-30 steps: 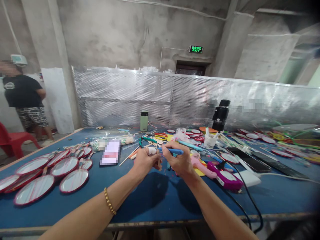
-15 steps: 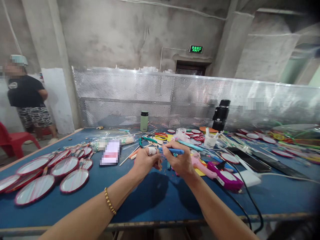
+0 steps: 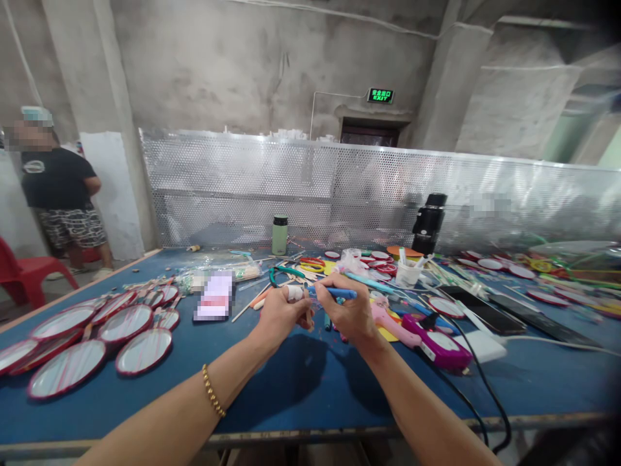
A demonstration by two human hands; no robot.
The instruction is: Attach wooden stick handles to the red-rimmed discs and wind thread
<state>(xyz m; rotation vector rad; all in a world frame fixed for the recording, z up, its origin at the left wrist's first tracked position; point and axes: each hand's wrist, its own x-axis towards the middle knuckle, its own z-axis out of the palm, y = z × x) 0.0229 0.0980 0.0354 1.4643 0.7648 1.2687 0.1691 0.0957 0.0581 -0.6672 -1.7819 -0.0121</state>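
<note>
Over the middle of the blue table (image 3: pixel 213 401), my right hand (image 3: pixel 348 310) grips a slim blue pen-like tool (image 3: pixel 342 293). Its blunt end points right and its tip points toward my left hand (image 3: pixel 281 317). The left fingers are pinched together, close to that tip. White wrapping (image 3: pixel 294 293) covers one left finger. Whatever lies in the left pinch is too small and too hidden to name. Just beyond the hands lies a pair of green-handled pliers or scissors (image 3: pixel 276 277), partly covered by other bits.
Red-rimmed round discs (image 3: pixel 144 351) are piled at the left, near a lit phone (image 3: pixel 214 296). A green bottle (image 3: pixel 280 235) and a black flask (image 3: pixel 429 223) stand at the back. To the right are a purple device (image 3: pixel 439 346), cables, a white cup (image 3: pixel 408 273) and dark phones.
Both hands keep nearly the same place and grip, with only slight finger movement. In the left background, a standing person has shifted a little to the right.
</note>
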